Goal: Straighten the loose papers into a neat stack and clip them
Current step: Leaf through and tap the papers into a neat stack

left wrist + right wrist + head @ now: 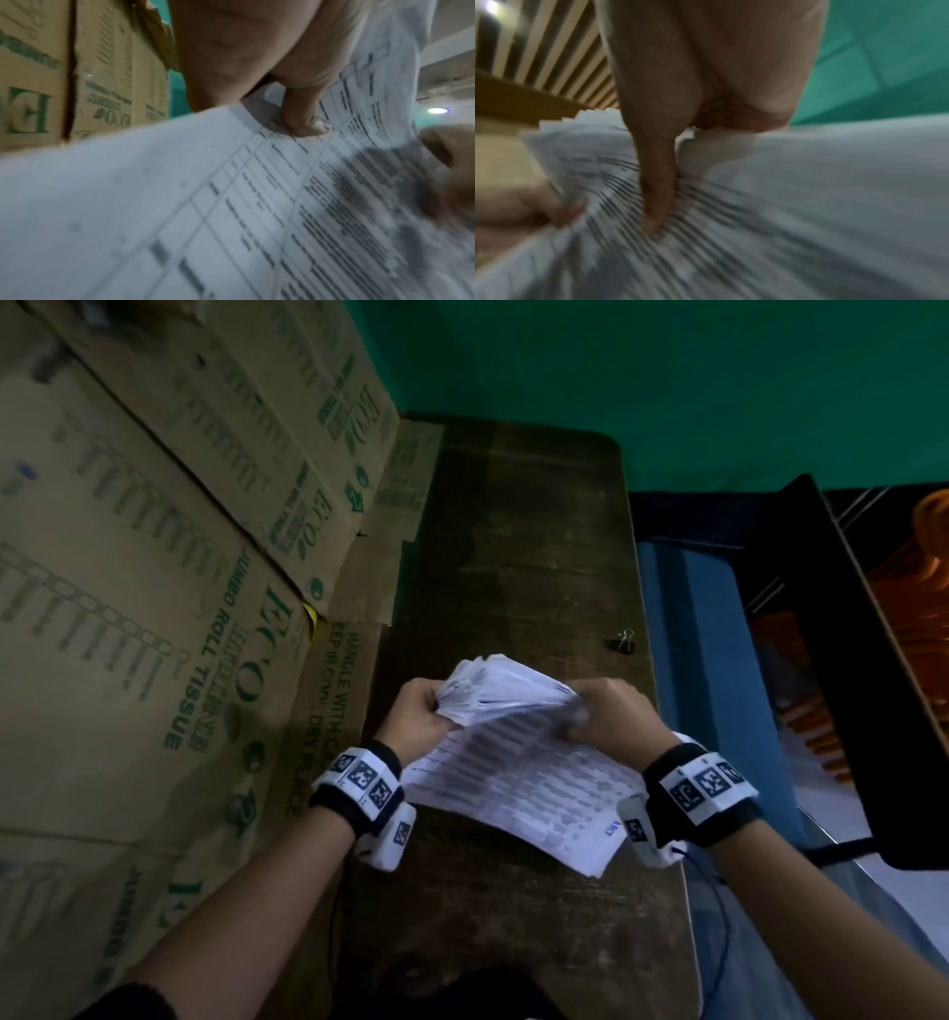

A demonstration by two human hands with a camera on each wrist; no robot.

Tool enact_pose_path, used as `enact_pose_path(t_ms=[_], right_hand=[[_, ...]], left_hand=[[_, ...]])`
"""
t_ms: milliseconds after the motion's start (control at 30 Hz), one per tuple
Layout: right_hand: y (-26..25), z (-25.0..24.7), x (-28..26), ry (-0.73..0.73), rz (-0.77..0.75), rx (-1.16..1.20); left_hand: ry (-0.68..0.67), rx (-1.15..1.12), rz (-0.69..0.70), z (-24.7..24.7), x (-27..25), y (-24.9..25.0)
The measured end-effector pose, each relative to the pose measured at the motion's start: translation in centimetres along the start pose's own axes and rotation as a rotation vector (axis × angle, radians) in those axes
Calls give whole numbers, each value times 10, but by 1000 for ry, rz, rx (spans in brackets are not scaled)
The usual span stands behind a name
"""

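Gripping both ends, the papers [513,762] are pinched by left hand [418,716] and right hand [613,711]; the binder clip [625,640] is seen only overhead.

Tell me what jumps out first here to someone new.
Both hands, the left hand and the right hand, grip a bent sheaf of printed papers over the dark wooden table. A small binder clip lies unused near the table's right edge, and printed cardboard boxes tower on the left.
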State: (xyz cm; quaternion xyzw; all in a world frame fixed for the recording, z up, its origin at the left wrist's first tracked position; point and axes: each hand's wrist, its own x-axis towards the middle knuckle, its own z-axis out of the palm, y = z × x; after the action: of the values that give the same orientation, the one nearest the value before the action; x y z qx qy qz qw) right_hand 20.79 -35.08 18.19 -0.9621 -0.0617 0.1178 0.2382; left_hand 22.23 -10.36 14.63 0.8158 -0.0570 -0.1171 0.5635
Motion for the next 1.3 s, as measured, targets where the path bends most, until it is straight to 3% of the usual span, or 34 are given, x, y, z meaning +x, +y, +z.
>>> enact_pose_path(t_ms=[100,167,300,400,467,567,600,700,800,867,1033,1133,1300], right_hand=[[40,3,-25,-119,195,-249],[65,4,-42,-118,318,-215],[95,23,-65,122,342,735],[101,55,-62,63,366,1025],[105,80,-56,43,386,1074],[105,92,-46,200,539,956],[110,95,-46,247,641,918],[110,91,-47,325,710,950],[106,78,-47,337,419,880],[110,79,-46,323,249,798],[107,72,-43,372,164,775],[98,59,-33,385,191,821],[66,-1,-14,347,121,930]], left_hand=[[44,-10,-137,-15,0,-19],[61,-33,-217,-28,-1,-35],[146,-140,-310,-34,-6,-47],[197,-279,-363,-29,-9,-51],[250,-334,-392,-23,-9,-53],[381,-344,-394,-13,-12,-57],[394,-345,-382,-12,-13,-63],[357,-222,-326,-15,-22,-77],[186,-199,-110,-19,-31,-76],[137,-189,-69,-19,-31,-74],[124,-235,-83,-23,-20,-83],[194,-285,-200,-24,-15,-81],[218,-414,-203,-25,-26,-78]])
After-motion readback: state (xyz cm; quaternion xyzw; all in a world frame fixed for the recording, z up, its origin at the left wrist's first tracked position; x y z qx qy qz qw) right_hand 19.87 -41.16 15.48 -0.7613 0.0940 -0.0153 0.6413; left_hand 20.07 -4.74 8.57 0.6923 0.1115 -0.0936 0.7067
